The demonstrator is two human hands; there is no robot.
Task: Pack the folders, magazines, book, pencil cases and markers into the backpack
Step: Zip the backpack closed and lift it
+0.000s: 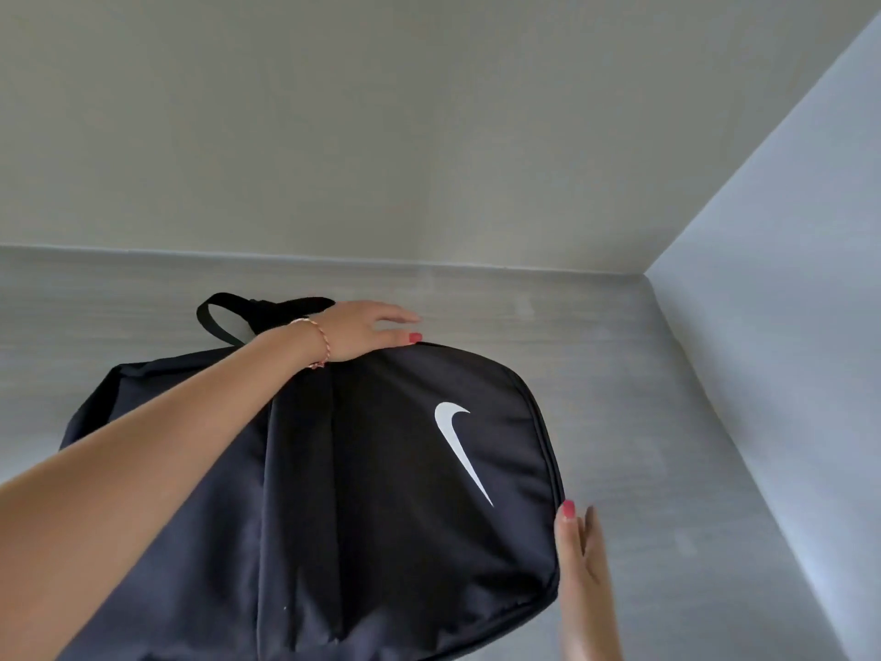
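A black backpack (381, 493) with a white swoosh logo lies flat on a grey surface and fills the lower middle of the head view. Its black carry loop (224, 317) sticks out at the far side. My left hand (362, 331) reaches across the bag and rests on its far edge with the fingers extended over the rim. My right hand (579, 565) lies along the bag's right edge, fingers straight, thumb tip touching the seam. The bag looks closed. No folders, magazines, book, pencil cases or markers are in view.
The grey surface (643, 422) meets a pale wall (429, 136) at the back and a light bluish wall (786, 326) on the right, forming a corner close to the bag.
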